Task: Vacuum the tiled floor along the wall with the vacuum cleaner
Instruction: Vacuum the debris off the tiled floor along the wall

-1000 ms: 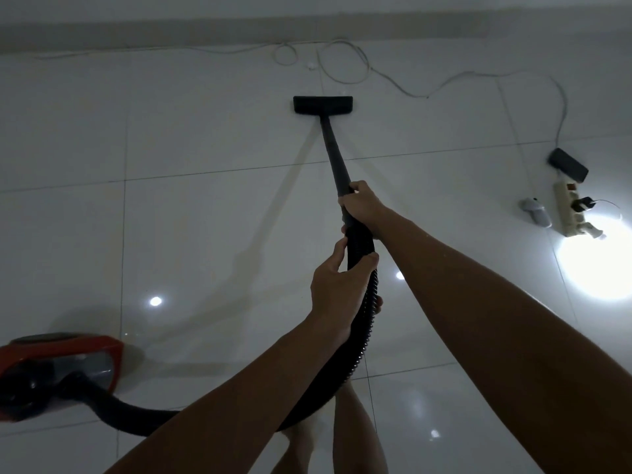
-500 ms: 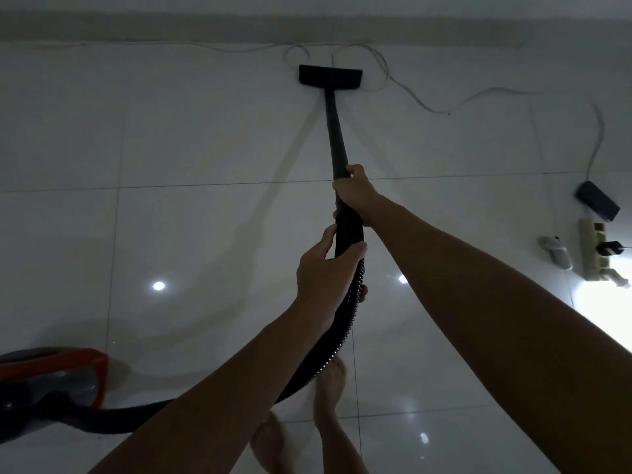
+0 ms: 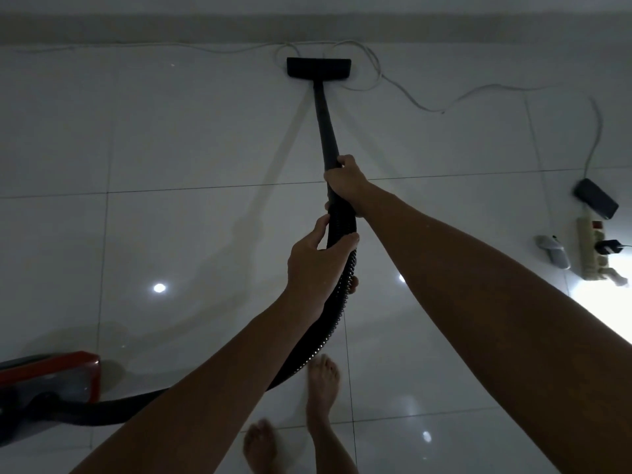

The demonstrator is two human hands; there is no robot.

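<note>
Two bare feet (image 3: 309,415) at 6 o'clock, planted on glossy white floor tiles (image 3: 171,234), the right one ahead of the left. At 8 o'clock, the red canister body of the vacuum cleaner (image 3: 51,378), parked on the floor near the frame's left edge. Running from it, a black ribbed hose (image 3: 328,323), passing under the left forearm and curving up toward the centre. Gripped around the top of that hose, the left hand (image 3: 316,265), thumb on one side, fingers wrapped round the other. Just beyond, clamped on the lower end of the black wand (image 3: 325,124), the right hand (image 3: 345,181), arm stretched out long. Hands close together on the one line of tube but not touching each other.

Off at 3 o'clock, a white power strip (image 3: 591,251) with a black plug in it, a small grey object (image 3: 552,251) just beside it, too dim to name, and a black adapter block (image 3: 596,198) a little farther out. Bright glare on the tiles near the strip.

At 12 o'clock, the flat black floor nozzle (image 3: 318,67), down on the tiles just short of the grey skirting of the wall (image 3: 136,29). Looped around and beside the nozzle, a thin white cable (image 3: 410,94), trailing along the wall to the left and off toward 2 o'clock; whether touching the nozzle, cannot tell.
</note>
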